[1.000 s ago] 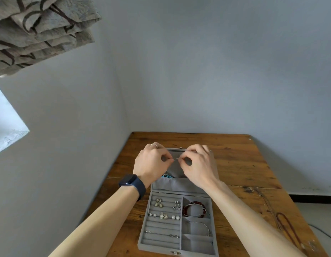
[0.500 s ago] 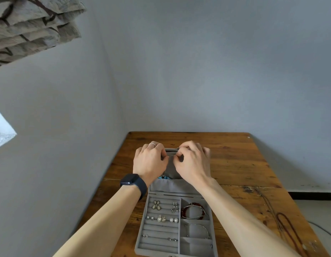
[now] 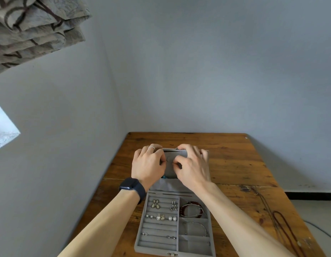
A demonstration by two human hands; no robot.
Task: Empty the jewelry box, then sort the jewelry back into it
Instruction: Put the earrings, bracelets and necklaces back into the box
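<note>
The grey jewelry box (image 3: pixel 140 236) lies open on the wooden table (image 3: pixel 235 164), with its lid (image 3: pixel 171 169) standing up at the far side. My left hand (image 3: pixel 148 164) and my right hand (image 3: pixel 192 167) are both against the lid's inside, fingertips pinched close together on a thin chain that barely shows. Flower earrings (image 3: pixel 155 203) and pearl studs (image 3: pixel 172 218) sit in the left slots. A red bead bracelet (image 3: pixel 191 210) and a silver bangle (image 3: pixel 198 226) lie in the right compartments. Something teal (image 3: pixel 164 176) peeks out under my left hand.
A dark red cord necklace (image 3: pixel 283 225) lies on the table near its right edge. Walls run close along the table's left and far sides. A folded patterned curtain (image 3: pixel 31 30) hangs at the upper left. My left wrist wears a dark watch (image 3: pixel 131 186).
Both hands have dropped from above the lid down against its inside. The thin chain stretched between the fingertips a second ago is now almost hidden by them.
</note>
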